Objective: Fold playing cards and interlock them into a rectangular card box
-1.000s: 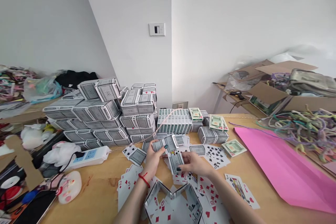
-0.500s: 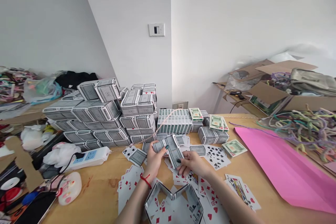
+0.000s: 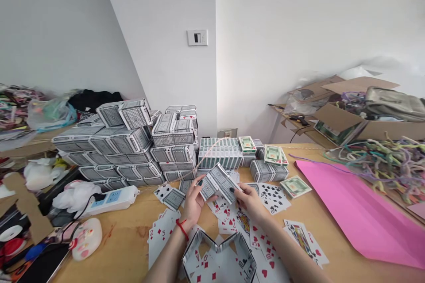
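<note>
My left hand (image 3: pixel 193 201) and my right hand (image 3: pixel 249 200) together hold a joined strip of grey-backed playing cards (image 3: pixel 218 183) just above the wooden table (image 3: pixel 129 239). The left fingers pinch its left end, the right fingers pinch its right end. Loose face-up cards (image 3: pixel 232 221) lie spread on the table beneath the hands. Closer to me stands a folded, heart-shaped wall of cards (image 3: pixel 219 256), open at the top. My left wrist wears a red string.
A big stack of card blocks (image 3: pixel 133 146) fills the back left. Green-backed decks (image 3: pixel 275 154) sit behind the hands. A pink sheet (image 3: pixel 352 212) lies right, with cardboard boxes (image 3: pixel 348 115) and coloured cords (image 3: pixel 381 159) beyond. A white power strip (image 3: pixel 111 197) lies left.
The right hand brought its card up from the table and set it against the cards in the left hand; both hands rose slightly and now hold one strip.
</note>
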### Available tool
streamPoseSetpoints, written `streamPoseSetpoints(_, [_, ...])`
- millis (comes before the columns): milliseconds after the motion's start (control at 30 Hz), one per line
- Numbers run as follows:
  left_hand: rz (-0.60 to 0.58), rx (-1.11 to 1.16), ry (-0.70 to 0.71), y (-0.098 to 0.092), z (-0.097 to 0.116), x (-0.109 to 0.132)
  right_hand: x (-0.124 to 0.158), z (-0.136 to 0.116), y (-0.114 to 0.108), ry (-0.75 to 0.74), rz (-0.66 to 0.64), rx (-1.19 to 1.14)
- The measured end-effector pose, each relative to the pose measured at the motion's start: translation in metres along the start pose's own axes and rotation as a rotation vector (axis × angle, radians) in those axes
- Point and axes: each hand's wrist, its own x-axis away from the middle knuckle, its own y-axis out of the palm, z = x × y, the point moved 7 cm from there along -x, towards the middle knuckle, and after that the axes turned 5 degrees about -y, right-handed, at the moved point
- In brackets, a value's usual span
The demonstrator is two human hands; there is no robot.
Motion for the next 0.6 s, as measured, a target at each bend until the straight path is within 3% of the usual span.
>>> streamPoseSetpoints(200, [-0.144,0.056,-0.105,0.002,-0.006,-0.004,-0.005,0.007,-0.01,0.048,0.089,-0.128])
streamPoseSetpoints(367, [-0.139,-0.113,-0.211,0.006,-0.012,-0.001,-0.002,-0.004,0.001,-0.011,-0.046,0.004])
streamPoseSetpoints(600, [-0.062,-0.27,-0.253,0.007,-0.016,0.0,0.001,0.002,0.015,-0.025,-0.184,0.272])
